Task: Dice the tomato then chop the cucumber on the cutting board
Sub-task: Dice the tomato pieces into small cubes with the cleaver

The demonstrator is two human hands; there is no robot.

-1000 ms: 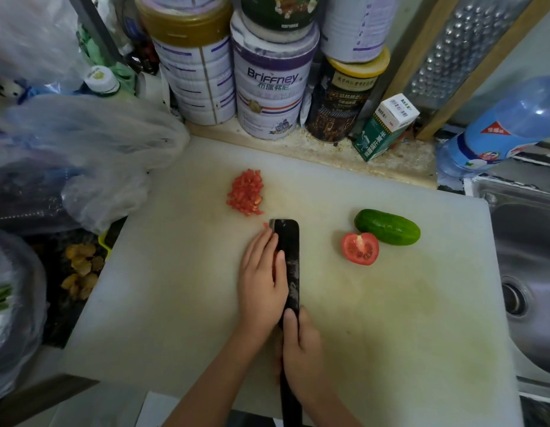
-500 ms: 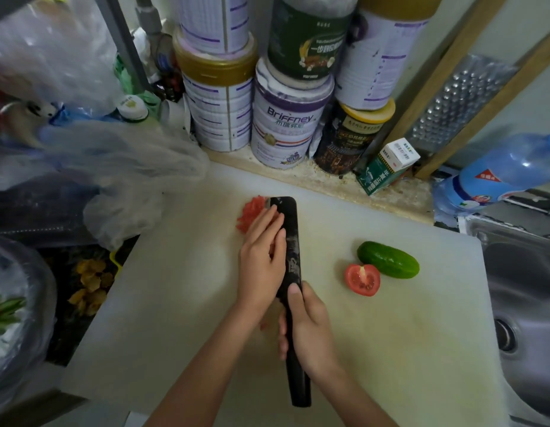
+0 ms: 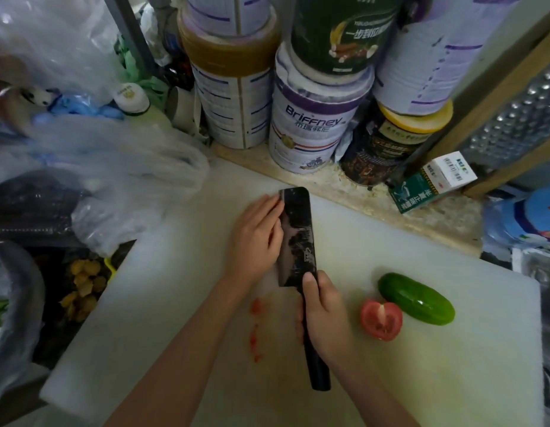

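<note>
Tomato half [image 3: 381, 319] cut side up on cutting board [image 3: 437, 380], touching cucumber [image 3: 416, 298] just right of it. Right hand [image 3: 324, 312] grips cleaver [image 3: 297, 238] handle; left hand [image 3: 255, 241] flat, fingers straight against blade's left face. Few tomato bits [image 3: 255, 331] left of handle. Tins [image 3: 310, 124] behind board.

We see a matt white plastic cutting board [image 3: 421, 380]. On it lie a cleaver [image 3: 297, 235] of dark, mottled metal and a glossy, smooth-skinned cucumber [image 3: 417, 298]. Left of the board are thin crinkled plastic bags [image 3: 113, 167], and behind it shiny tins [image 3: 310, 127].
</note>
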